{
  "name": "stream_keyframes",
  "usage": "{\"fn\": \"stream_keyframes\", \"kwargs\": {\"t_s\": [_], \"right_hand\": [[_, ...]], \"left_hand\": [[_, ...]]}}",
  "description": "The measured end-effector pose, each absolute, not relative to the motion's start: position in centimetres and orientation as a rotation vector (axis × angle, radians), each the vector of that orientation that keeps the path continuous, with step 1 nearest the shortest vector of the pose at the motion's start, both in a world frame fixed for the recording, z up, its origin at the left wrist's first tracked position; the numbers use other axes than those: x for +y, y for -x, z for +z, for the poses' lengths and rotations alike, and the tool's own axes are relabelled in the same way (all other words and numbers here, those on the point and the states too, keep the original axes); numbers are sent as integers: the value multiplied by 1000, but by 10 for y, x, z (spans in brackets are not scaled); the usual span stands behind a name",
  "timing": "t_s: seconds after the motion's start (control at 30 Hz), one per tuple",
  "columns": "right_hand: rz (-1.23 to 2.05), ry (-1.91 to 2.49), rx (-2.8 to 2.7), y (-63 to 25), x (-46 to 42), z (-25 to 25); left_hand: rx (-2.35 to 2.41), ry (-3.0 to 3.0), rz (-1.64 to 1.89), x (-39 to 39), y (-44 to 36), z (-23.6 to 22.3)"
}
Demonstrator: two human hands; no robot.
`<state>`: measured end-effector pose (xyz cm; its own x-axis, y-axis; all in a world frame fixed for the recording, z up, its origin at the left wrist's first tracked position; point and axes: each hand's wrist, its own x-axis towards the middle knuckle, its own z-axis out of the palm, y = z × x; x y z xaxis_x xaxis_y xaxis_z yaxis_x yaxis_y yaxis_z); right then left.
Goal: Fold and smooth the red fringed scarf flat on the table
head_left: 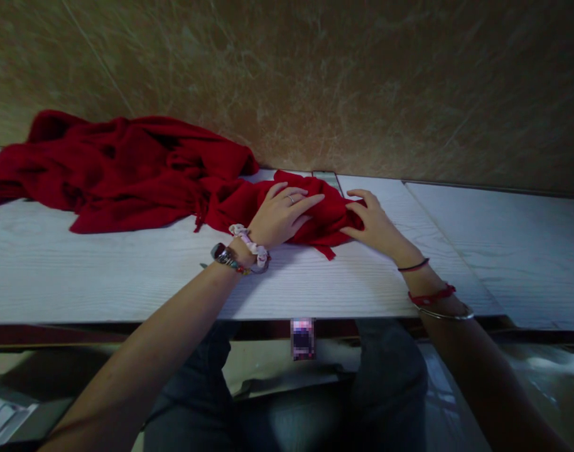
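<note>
A long, crumpled red cloth (pixel 140 166), scarf-like with thin tassels along an edge, stretches across the left and middle of the white table. Its right end is bunched into a small heap. My left hand (pixel 281 213) lies flat on that heap with the fingers extended and somewhat apart. At the heap's right edge is my right hand (pixel 374 226), its fingers curved and spread around the cloth's end, the tips touching or very near it. Part of the cloth is hidden beneath my left hand.
The white wood-grain table (pixel 127 276) meets a brown marbled wall (pixel 287 81) at the back. A seam crosses the tabletop on the right. A small greenish inset (pixel 328 180) shows behind the cloth. My legs (pixel 390 383) are under the front edge.
</note>
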<state>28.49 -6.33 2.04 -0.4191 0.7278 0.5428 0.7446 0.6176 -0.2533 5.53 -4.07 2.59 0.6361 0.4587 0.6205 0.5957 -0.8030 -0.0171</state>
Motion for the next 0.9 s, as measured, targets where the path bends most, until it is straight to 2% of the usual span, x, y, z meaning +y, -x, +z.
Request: {"fn": "stream_keyframes", "kwargs": {"t_s": [0.23,0.37,0.53,0.7,0.9], "right_hand": [[-125,1088,-1772,-288,-66,36],[-85,1069,-1568,-292,-65,36],[-12,1182,-1649,-290,-58,25],[-164,1143,-1872,-279,-68,31],[-63,1017,-2344,-274,-72,25]], "left_hand": [[-1070,2384,-1369,-45,-46,40],[-1177,2477,-1469,-49,-46,46],[-1238,2527,-1432,-42,-49,40],[-1142,2431,-1397,-44,-53,36],[-763,2774,-896,-45,-49,38]]}}
